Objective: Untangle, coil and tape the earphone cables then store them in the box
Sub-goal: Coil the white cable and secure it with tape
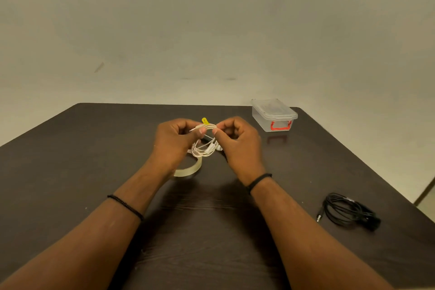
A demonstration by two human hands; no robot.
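Table (70, 172) was dark matt wood-grain. Box (274, 114) at 1 o'clock was clear glossy plastic. Tape roll (190, 169) looked translucent, shiny. Black cable (348, 211) looked smooth, rubbery.

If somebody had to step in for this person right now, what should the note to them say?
Left hand and right hand: both pinch the top of the coiled white earphone cable, held above the table.
Tape roll: on the table under the left wrist. A small yellow piece shows at the top of the coil; what it is cannot be told.
Black earphone cable: coiled, lying at the right; no tape visible on it.
Box: far right, lid on.
Done: both cables coiled.
Left: tape the coils, open the box, store both.
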